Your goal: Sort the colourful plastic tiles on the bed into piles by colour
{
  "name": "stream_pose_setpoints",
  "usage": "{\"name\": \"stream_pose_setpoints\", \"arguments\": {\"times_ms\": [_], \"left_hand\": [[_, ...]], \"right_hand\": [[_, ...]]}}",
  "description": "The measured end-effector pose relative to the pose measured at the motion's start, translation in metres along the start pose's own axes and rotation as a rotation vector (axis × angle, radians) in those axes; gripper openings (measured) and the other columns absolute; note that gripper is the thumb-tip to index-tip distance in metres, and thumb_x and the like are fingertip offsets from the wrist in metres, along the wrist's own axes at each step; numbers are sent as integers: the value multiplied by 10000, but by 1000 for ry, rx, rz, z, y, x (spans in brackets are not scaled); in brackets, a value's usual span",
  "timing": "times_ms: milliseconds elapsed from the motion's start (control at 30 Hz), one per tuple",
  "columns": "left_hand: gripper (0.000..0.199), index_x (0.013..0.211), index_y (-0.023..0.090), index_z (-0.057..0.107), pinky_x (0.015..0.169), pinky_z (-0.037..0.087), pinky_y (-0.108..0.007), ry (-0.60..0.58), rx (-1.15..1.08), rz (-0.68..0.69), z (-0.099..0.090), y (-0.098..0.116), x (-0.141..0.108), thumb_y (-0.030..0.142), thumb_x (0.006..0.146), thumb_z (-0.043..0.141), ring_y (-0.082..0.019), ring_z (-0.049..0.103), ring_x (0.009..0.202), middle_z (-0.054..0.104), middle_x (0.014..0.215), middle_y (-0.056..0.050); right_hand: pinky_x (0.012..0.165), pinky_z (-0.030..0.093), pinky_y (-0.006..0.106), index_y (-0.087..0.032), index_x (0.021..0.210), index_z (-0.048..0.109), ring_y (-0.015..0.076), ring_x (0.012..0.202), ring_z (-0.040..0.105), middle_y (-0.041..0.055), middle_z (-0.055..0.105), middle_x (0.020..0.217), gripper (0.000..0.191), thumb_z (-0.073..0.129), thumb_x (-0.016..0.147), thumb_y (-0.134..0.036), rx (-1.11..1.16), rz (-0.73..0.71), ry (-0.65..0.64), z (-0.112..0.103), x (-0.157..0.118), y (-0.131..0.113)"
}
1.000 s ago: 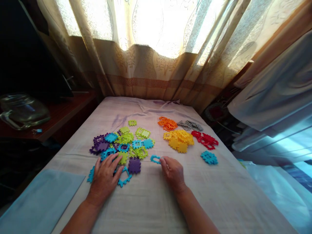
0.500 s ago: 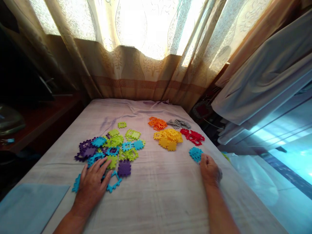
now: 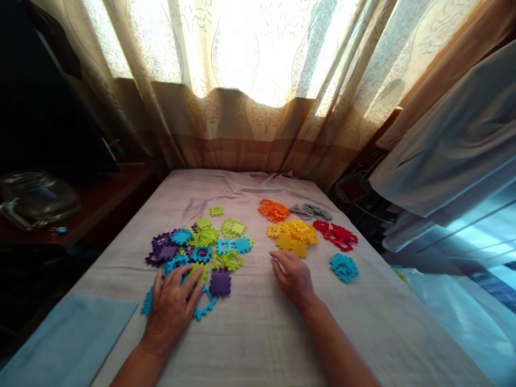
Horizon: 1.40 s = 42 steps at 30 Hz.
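Note:
My left hand (image 3: pixel 173 303) lies with its fingers spread over the near side of a mixed pile of plastic interlocking tiles. Under and beside its fingertips are a lime green tile (image 3: pixel 199 270) and a blue open-frame tile (image 3: pixel 205 305). A solid purple tile (image 3: pixel 220 282) sits just right of that hand. The pile also has purple tiles (image 3: pixel 161 250) and lime green tiles (image 3: pixel 205 237). My right hand (image 3: pixel 294 277) hovers over the middle of the sheet, fingers slightly apart and empty, just below the yellow tiles (image 3: pixel 296 235).
Single-colour heaps lie on the right: orange tiles (image 3: pixel 274 210), grey tiles (image 3: pixel 310 212), red tiles (image 3: pixel 336 235) and blue tiles (image 3: pixel 344 267). A light blue sheet (image 3: pixel 72 338) covers the near left corner. Left stands a brown table (image 3: pixel 133 185) with a glass vessel (image 3: pixel 40 196); a curtain (image 3: pixel 242 123) hangs behind.
My right hand has left the blue heap at the right and moved left to the middle. My left hand stays on the mixed pile. The view has shifted slightly.

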<state>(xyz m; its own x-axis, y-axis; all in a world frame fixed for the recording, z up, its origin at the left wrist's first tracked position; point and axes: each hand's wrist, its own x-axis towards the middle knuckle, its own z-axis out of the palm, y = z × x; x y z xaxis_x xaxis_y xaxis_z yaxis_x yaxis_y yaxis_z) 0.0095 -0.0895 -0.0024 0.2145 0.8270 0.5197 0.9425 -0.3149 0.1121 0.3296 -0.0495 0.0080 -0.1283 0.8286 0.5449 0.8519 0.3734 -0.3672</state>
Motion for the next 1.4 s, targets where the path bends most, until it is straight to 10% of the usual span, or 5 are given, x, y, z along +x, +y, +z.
{"name": "stream_pose_setpoints", "arguments": {"times_ms": [300, 600, 867, 1167, 1400], "left_hand": [[327, 1155, 269, 661, 1131, 223, -535, 0, -4, 19, 6, -6, -3, 385, 931, 453, -260, 583, 1174, 645, 1281, -79], [371, 1194, 263, 642, 1123, 235, -523, -10, 3, 24, 9, -6, -2, 415, 942, 416, -258, 589, 1172, 642, 1290, -87], [384, 1183, 270, 653, 1118, 243, -503, -9, 24, 39, 9, -8, -1, 425, 934, 408, -256, 608, 1139, 658, 1266, -85], [383, 1196, 267, 646, 1108, 256, -525, -12, 9, 52, 12, -11, -2, 418, 929, 416, -276, 600, 1153, 644, 1284, -92], [398, 1209, 256, 636, 1092, 269, -533, -9, 20, 72, 13, -13, -2, 416, 934, 398, -284, 595, 1160, 638, 1291, -99]], "right_hand": [[1024, 373, 450, -254, 1225, 625, 273, 1265, 456, 87, 570, 1352, 409, 605, 817, -247, -117, -160, -429, 43, 71, -37], [1032, 345, 413, -220, 1165, 641, 259, 1225, 478, 119, 558, 1337, 347, 588, 833, -306, -74, -70, -298, 43, 40, -27], [1061, 289, 444, -218, 1259, 583, 260, 1261, 438, 86, 604, 1290, 444, 569, 827, -318, -91, -100, -444, 39, 69, -35], [975, 405, 380, -197, 1136, 605, 235, 1108, 552, 115, 628, 1179, 325, 594, 850, -352, 11, -111, 55, -2, 9, -22], [905, 403, 428, -170, 1091, 634, 276, 1038, 553, 135, 639, 1117, 344, 539, 869, -416, -419, 279, 304, -65, -23, 61]]}}
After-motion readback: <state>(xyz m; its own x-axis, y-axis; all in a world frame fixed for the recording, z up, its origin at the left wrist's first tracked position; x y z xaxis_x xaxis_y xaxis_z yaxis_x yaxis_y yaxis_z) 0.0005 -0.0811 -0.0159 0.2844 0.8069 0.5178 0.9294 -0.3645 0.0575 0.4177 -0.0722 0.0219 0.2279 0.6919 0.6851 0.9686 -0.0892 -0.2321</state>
